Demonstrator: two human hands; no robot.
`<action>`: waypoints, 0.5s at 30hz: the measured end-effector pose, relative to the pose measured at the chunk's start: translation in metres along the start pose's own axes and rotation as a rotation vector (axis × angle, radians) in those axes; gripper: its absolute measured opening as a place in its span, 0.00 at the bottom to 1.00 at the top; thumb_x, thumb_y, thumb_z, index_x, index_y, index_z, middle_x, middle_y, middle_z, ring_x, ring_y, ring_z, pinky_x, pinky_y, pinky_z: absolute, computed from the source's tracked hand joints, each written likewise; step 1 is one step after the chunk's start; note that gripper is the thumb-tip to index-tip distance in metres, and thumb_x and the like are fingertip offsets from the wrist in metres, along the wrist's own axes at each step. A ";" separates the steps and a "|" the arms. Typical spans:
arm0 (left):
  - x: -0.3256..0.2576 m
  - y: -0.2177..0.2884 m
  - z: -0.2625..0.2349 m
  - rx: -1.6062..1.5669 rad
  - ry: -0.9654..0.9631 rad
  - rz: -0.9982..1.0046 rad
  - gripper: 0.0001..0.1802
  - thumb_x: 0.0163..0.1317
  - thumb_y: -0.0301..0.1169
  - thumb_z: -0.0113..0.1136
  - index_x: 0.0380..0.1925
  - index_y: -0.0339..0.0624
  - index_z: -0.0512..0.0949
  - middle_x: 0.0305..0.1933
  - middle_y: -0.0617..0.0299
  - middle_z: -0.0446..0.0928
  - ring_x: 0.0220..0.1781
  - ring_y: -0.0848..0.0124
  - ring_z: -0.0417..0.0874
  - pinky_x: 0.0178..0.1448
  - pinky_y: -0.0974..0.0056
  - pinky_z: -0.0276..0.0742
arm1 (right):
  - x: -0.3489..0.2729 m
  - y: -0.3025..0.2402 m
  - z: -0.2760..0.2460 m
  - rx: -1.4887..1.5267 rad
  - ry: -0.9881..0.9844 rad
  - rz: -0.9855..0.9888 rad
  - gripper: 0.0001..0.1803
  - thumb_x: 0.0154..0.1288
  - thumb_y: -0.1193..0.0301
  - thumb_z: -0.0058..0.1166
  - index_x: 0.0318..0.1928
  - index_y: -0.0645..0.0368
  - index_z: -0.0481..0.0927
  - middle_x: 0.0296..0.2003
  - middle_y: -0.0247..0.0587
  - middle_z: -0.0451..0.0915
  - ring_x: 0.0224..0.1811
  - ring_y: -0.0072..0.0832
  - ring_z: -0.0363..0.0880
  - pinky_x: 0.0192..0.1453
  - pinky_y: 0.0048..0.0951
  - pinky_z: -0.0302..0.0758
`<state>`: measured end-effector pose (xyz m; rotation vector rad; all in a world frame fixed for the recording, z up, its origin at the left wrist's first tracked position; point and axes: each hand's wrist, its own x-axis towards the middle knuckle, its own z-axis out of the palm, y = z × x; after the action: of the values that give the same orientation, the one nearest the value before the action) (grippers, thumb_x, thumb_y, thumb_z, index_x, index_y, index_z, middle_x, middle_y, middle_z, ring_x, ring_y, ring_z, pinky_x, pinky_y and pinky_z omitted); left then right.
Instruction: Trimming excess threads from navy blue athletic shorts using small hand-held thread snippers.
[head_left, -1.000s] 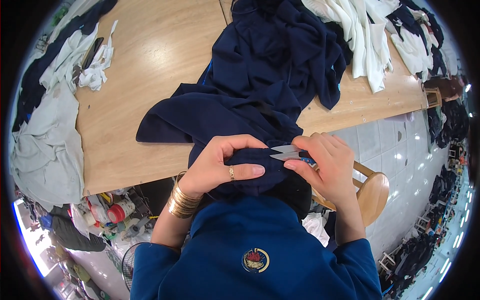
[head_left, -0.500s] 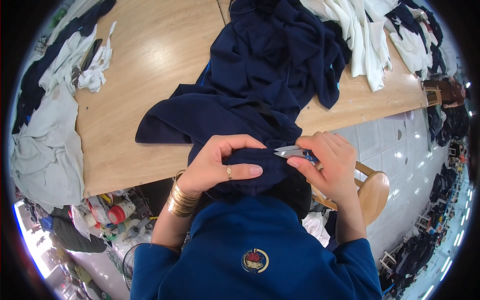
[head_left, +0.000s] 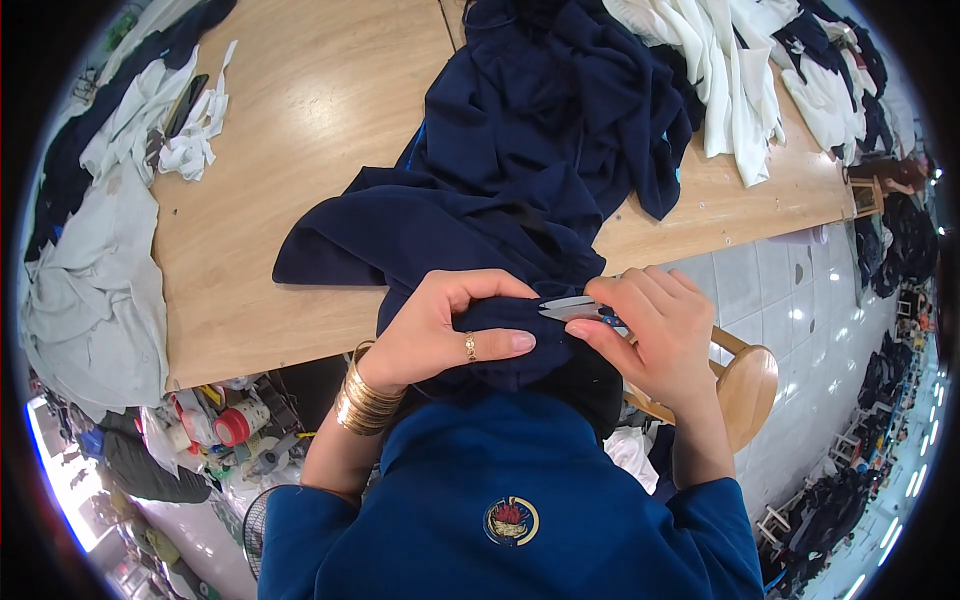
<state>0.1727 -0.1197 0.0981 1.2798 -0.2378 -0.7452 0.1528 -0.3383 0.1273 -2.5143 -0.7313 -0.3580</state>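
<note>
A dark navy garment (head_left: 520, 150) lies bunched on the table, and its near end hangs over the front edge toward my lap. My left hand (head_left: 440, 325), with a ring and gold bangles, grips a gathered part of this garment, thumb on top and fingers tucked into the folds. In my right hand (head_left: 655, 335) are small thread snips (head_left: 568, 308), pinched between thumb and fingers. The metal blades point left and rest against the navy cloth, close to my left fingertips. My right palm hides the rest of the snips.
White cloth (head_left: 730, 90) is heaped on the wooden table (head_left: 300, 120) at the back right. Pale grey cloth (head_left: 95, 280) drapes over its left end, beside white scraps (head_left: 190, 145). A wooden stool (head_left: 752, 385) stands at my right; a red-lidded jar (head_left: 235, 425) sits below, left.
The snips have shifted slightly left along the cloth, nearer my left hand. My left thumb has slid a little to the right.
</note>
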 end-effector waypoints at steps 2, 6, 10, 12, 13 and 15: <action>0.000 -0.001 0.000 0.014 -0.002 0.006 0.16 0.49 0.26 0.66 0.39 0.35 0.78 0.33 0.65 0.79 0.34 0.82 0.76 0.40 0.77 0.72 | 0.000 0.000 -0.002 -0.048 -0.077 0.000 0.15 0.49 0.58 0.63 0.30 0.54 0.76 0.22 0.28 0.73 0.23 0.24 0.72 0.26 0.24 0.64; 0.001 0.000 0.001 0.029 0.009 0.010 0.15 0.50 0.27 0.66 0.39 0.35 0.78 0.33 0.66 0.79 0.34 0.83 0.76 0.40 0.77 0.71 | 0.000 0.000 0.002 -0.007 -0.006 0.000 0.15 0.46 0.59 0.64 0.28 0.55 0.77 0.19 0.31 0.72 0.19 0.26 0.68 0.23 0.27 0.59; 0.001 0.001 0.000 0.049 -0.006 -0.006 0.15 0.50 0.27 0.66 0.38 0.35 0.78 0.33 0.66 0.79 0.33 0.82 0.76 0.40 0.77 0.72 | 0.000 0.002 0.000 0.023 -0.047 0.031 0.13 0.48 0.61 0.63 0.29 0.55 0.77 0.22 0.31 0.74 0.22 0.26 0.71 0.25 0.25 0.63; 0.001 0.000 0.000 0.035 0.001 -0.001 0.14 0.50 0.26 0.66 0.38 0.35 0.78 0.32 0.66 0.79 0.33 0.83 0.76 0.40 0.77 0.72 | 0.001 0.002 0.000 0.057 -0.083 0.062 0.12 0.50 0.62 0.62 0.31 0.54 0.77 0.25 0.30 0.76 0.24 0.25 0.74 0.27 0.24 0.67; 0.001 -0.001 0.001 0.017 0.003 0.004 0.14 0.50 0.26 0.66 0.38 0.35 0.78 0.32 0.66 0.79 0.33 0.83 0.76 0.40 0.76 0.72 | 0.003 0.000 0.001 0.240 -0.051 0.216 0.11 0.50 0.65 0.62 0.33 0.54 0.77 0.26 0.31 0.76 0.25 0.26 0.75 0.28 0.24 0.69; 0.002 0.001 0.001 0.022 -0.004 -0.010 0.14 0.50 0.26 0.66 0.37 0.35 0.78 0.32 0.66 0.79 0.34 0.83 0.76 0.40 0.76 0.72 | 0.006 -0.005 0.005 0.423 -0.016 0.370 0.10 0.50 0.68 0.62 0.34 0.55 0.78 0.28 0.33 0.77 0.26 0.28 0.76 0.29 0.23 0.71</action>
<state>0.1744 -0.1218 0.0988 1.3009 -0.2439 -0.7557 0.1553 -0.3290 0.1272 -2.1854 -0.2936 -0.0439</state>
